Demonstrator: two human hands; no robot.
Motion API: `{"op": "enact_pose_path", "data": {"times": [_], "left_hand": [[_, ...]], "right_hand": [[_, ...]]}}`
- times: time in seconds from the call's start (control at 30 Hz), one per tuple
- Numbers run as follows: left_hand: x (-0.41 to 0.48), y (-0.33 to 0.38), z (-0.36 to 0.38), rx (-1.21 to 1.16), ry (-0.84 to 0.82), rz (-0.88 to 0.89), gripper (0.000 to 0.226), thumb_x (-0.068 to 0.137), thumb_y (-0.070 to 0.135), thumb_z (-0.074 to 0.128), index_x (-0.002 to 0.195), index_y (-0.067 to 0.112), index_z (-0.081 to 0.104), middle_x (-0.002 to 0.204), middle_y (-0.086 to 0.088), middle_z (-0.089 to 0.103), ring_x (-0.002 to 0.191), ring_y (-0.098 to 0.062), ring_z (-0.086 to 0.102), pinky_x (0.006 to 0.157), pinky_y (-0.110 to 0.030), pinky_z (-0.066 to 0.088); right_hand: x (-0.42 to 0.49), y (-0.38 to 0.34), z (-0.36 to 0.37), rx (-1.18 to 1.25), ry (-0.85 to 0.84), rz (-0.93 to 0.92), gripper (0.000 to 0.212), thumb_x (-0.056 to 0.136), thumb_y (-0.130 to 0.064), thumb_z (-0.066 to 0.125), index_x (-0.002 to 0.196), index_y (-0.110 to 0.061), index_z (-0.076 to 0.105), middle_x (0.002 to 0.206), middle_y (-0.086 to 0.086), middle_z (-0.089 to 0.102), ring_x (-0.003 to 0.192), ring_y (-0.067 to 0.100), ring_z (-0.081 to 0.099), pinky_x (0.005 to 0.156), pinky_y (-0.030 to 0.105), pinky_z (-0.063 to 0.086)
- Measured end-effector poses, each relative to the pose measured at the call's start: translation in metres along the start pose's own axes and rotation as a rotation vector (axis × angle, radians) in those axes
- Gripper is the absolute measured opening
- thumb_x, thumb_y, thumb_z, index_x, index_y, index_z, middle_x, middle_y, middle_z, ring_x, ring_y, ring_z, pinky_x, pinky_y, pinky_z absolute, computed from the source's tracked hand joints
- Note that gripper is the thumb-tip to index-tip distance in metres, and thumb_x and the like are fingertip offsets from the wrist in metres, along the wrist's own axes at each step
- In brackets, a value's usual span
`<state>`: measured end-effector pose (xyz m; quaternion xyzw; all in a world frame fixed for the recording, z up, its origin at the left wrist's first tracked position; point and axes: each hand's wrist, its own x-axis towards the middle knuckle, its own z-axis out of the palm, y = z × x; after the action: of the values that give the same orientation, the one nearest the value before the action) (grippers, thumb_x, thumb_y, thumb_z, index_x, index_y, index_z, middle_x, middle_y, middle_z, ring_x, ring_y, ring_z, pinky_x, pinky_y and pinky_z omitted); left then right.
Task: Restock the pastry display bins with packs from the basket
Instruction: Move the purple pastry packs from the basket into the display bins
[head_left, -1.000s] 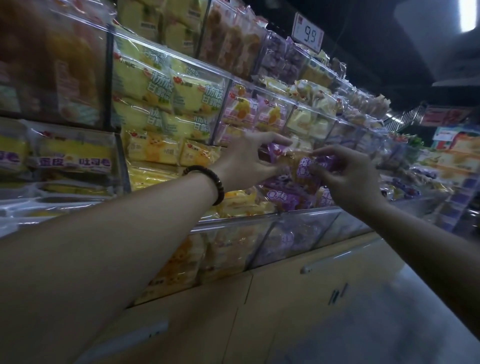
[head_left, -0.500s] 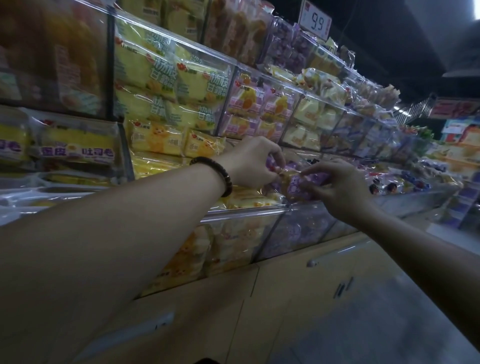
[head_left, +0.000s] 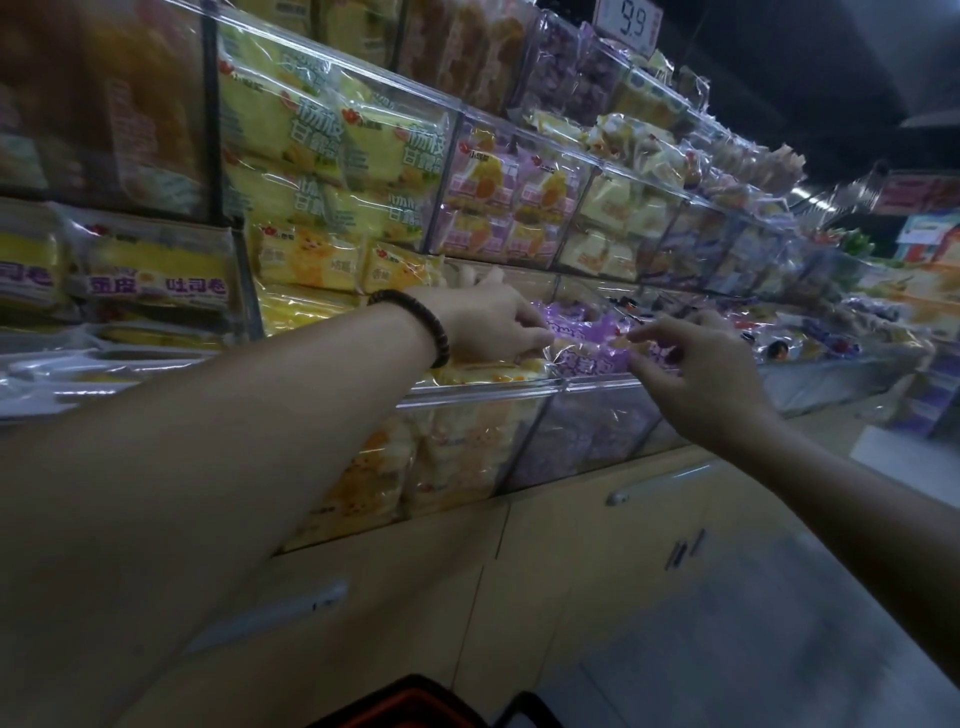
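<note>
A purple pastry pack lies on top of the purple packs in a clear display bin on the lowest shelf row. My left hand, with a dark bead bracelet on the wrist, rests curled on the pack's left end, touching it. Over the pack's right end my right hand hovers with its fingers spread, fingertips at the wrapper. The red rim of the basket shows at the bottom edge, below my arms.
Clear bins of yellow packs and pink-purple packs fill the upper rows. A 9.9 price sign hangs at the top. Beige cabinet doors run below the bins. Grey floor lies to the right.
Both hands have lowered the purple pack into the bin. My right hand has loosened its pinch and its fingers have spread; my left hand now lies on the pack's left end.
</note>
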<state>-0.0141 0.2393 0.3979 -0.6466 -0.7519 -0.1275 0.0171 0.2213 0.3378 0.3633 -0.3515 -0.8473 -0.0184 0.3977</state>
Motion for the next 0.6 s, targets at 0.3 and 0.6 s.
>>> {"op": "enact_pose_path", "data": {"times": [0.3,0.6], "left_hand": [[-0.053,0.049,-0.034,0.069,0.353,0.242,0.019,0.1,0.043,0.062,0.118,0.039,0.069,0.115,0.008,0.06,0.117,-0.02,0.054,0.102,-0.049,0.03],[-0.198,0.057,0.021,-0.168,0.083,0.161,0.022,0.098,0.039,0.066,0.116,0.027,0.07,0.102,0.007,0.07,0.091,-0.013,0.067,0.08,-0.037,0.06]], "right_hand": [[-0.055,-0.03,-0.036,0.064,-0.02,-0.026,0.008,0.092,-0.027,0.073,0.099,-0.021,0.074,0.08,-0.005,0.066,0.077,0.017,0.063,0.068,0.035,0.052],[-0.141,-0.107,-0.038,0.315,-0.201,0.084,0.013,0.093,-0.036,0.073,0.098,-0.025,0.076,0.084,-0.009,0.073,0.076,0.004,0.067,0.064,0.027,0.052]]}}
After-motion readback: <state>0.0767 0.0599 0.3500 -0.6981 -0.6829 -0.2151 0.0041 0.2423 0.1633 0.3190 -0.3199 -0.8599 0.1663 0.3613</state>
